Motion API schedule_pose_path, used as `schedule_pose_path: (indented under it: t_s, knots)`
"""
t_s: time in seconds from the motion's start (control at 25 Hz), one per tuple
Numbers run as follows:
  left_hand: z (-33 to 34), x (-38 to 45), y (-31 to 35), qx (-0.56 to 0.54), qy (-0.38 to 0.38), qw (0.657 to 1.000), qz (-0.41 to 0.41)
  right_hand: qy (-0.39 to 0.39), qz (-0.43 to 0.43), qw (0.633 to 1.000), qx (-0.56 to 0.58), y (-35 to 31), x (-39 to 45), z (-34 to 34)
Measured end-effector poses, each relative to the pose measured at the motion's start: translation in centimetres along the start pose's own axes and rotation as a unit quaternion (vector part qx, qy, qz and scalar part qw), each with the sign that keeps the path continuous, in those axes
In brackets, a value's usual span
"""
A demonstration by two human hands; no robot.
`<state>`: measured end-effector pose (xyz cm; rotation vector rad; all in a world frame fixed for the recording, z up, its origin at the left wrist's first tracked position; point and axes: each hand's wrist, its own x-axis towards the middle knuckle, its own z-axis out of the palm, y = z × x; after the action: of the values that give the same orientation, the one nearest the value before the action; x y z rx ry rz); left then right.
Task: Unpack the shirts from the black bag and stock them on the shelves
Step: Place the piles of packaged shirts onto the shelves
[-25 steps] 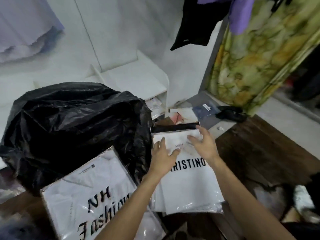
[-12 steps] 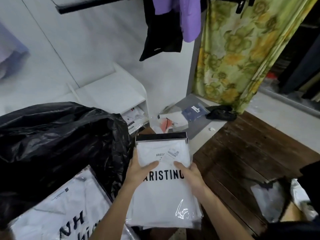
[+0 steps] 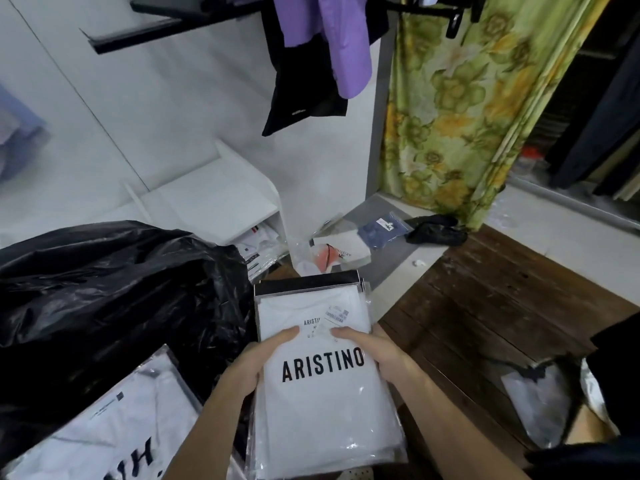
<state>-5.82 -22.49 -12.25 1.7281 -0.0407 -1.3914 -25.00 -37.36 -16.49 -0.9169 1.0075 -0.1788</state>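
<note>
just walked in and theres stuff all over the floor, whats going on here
A person is unpacking packaged shirts. Both hands, left hand and right hand, grip the sides of a stack of white ARISTINO shirt packs held up in front of them. The black bag sits open to the left with another white pack lying against it. A low white shelf ahead has some packs under its top board.

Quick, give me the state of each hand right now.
Left hand: closed on the left edge of the ARISTINO shirt pack, thumb on top.
Right hand: closed on the same pack's right edge, thumb on top.
</note>
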Motion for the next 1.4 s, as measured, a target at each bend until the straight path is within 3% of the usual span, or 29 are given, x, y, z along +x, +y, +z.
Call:
schedule_pose_path:
  t_s: [0.08, 0.16, 0.28, 0.36, 0.56, 0.76, 0.92, 1.12, 1.24, 1.4]
  knots:
    - [0.7, -1.4, 0.7, -0.032, -0.035, 0.998, 0.036, -0.023, -0.057, 0.998, 0.004, -1.3, -1.5, 0.2]
    - [0.9, -2.8, 1.7, -0.063, -0.033, 0.988, 0.135, -0.038, -0.135, 0.99, 0.0, -2.9, -2.8, 0.2]
    - [0.1, -5.3, 2.3, -0.035, -0.004, 0.956, 0.292, -0.073, -0.239, 0.968, -0.02, -5.5, -6.0, 0.5]
    - [-0.9, -6.0, 1.0, -0.003, 0.007, 0.941, 0.339, -0.078, -0.265, 0.959, -0.066, -5.4, -6.9, 0.3]
    - [-2.8, -3.5, -3.0, 0.106, -0.033, 0.939, 0.325, -0.059, -0.164, 0.97, -0.172, -1.7, -6.0, -0.6]
    - [-2.4, -2.5, -2.4, 0.081, -0.021, 0.94, 0.33, -0.041, -0.167, 0.961, -0.215, -3.0, -3.9, -0.4]
    - [-2.3, -0.2, 3.6, -0.004, 0.1, 0.939, 0.328, -0.041, -0.223, 0.961, -0.156, -10.5, 0.8, 3.4]
    - [-4.0, 1.7, 17.3, 0.007, 0.308, 0.895, 0.324, -0.091, -0.242, 0.949, -0.18, -23.3, 10.7, 11.4]
    - [-7.6, 4.2, 24.5, 0.018, 0.371, 0.872, 0.319, -0.119, -0.25, 0.928, -0.25, -29.8, 17.5, 17.3]
    - [-14.1, 8.8, 30.5, -0.019, 0.402, 0.869, 0.289, -0.149, -0.272, 0.886, -0.344, -34.4, 24.0, 24.3]
